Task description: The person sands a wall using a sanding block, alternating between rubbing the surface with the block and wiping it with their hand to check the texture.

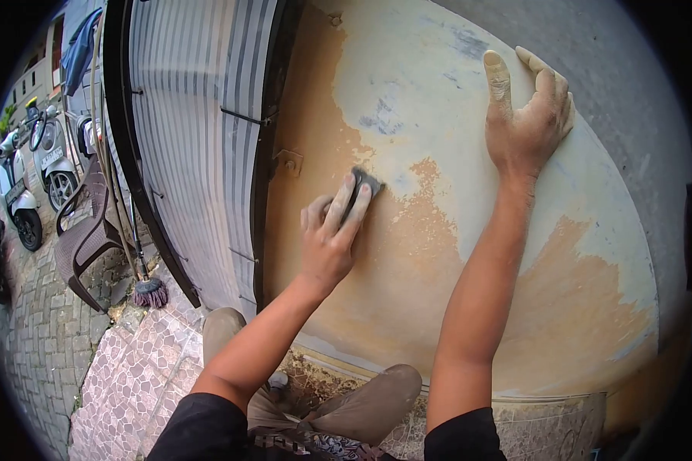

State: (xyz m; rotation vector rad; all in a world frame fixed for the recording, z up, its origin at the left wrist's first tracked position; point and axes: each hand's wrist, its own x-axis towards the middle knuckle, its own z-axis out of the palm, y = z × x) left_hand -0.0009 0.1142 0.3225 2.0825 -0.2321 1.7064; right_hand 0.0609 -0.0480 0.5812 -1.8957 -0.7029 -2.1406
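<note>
My left hand (332,234) presses a dark grey piece of sandpaper (367,183) against a large curved panel (461,284), fingers closed over it. The panel's surface is patchy, with pale cream paint beside bare orange-tan areas, and the sandpaper sits near the border between them. At the panel's upper right edge rests my right hand (527,127), open, thumb raised and fingers apart over the rim. Pale dust coats the fingers of both hands. The underside of the sandpaper is hidden.
A striped translucent sheet in a black frame (196,115) stands left of the panel. Farther left are a brown woven chair (92,223), a broom (150,292) and parked scooters (19,184). My knees (396,384) are close to the panel's lower edge, above tiled floor (131,376).
</note>
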